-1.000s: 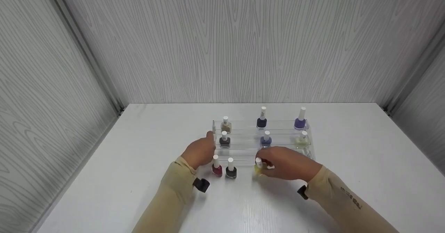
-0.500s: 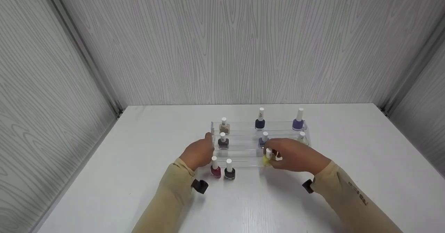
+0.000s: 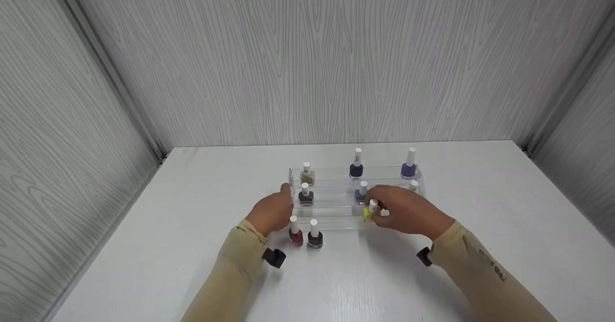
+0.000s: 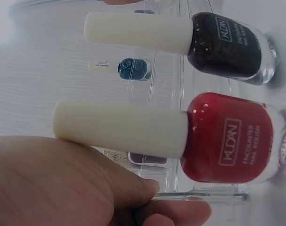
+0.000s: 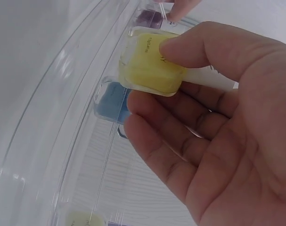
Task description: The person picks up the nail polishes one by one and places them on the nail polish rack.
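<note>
My right hand (image 3: 408, 210) pinches a yellow nail polish bottle (image 5: 150, 61) between thumb and fingers, its white cap toward the palm. The bottle is over the lowest step of the clear stepped display rack (image 3: 336, 211), just in front of a blue nail polish bottle (image 5: 112, 101). At the rack's left end, my left hand (image 3: 273, 211) grips the clear side panel (image 4: 204, 196) between thumb and fingers. Close beside that hand, a red nail polish bottle (image 4: 227, 139) and a black nail polish bottle (image 4: 227, 44) stand upright on the table in front of the rack.
On the rack's upper steps stand a beige bottle (image 3: 307, 177), a dark grey bottle (image 3: 306, 197), a dark blue bottle (image 3: 356, 170) and a purple bottle (image 3: 408, 170). A pale bottle (image 3: 414, 185) is partly hidden behind my right hand. Panelled walls enclose the white table (image 3: 216, 168).
My right hand has lifted the yellow nail polish bottle from the table in front and carried it back and right over the rack's lowest step. My left hand keeps its grip on the rack.
</note>
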The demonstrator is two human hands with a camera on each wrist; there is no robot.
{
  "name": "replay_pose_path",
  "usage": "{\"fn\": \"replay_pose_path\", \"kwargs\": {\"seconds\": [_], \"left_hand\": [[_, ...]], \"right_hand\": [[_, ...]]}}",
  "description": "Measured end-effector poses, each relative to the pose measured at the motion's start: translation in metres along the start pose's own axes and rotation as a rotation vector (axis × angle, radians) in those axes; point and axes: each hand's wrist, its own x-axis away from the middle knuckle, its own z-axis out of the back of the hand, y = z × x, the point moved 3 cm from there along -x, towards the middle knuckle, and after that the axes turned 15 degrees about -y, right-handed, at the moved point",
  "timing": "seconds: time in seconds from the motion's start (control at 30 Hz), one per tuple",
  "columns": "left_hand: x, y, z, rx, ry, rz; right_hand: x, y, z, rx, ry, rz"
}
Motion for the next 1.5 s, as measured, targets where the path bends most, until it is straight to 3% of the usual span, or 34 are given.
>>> {"fn": "replay_pose_path", "kwargs": {"seconds": [0.17,0.37,0.67,1.0,1.5], "left_hand": [[0.002,-0.001,0.004,0.023,-0.001,0.005],[0.002,-0.001,0.003,0.020,0.007,-0.014],[0.002,-0.006,0.000,0.039,0.018,-0.008],[0.001,-0.005,-0.001,0.035,0.012,0.003],[0.000,0.000,0.000,-0.020,0.026,-0.022]], "right_hand": [[0.011,0.005,0.009,0.018,0.083,-0.065],[0.034,0.014,0.014,0.056,0.197,-0.082],[0.054,0.033,0.009,0.085,0.252,-0.095],[0.067,0.058,-0.005,0.144,0.223,-0.179],[0.066,0.072,-0.011,0.151,0.173,-0.219]]}}
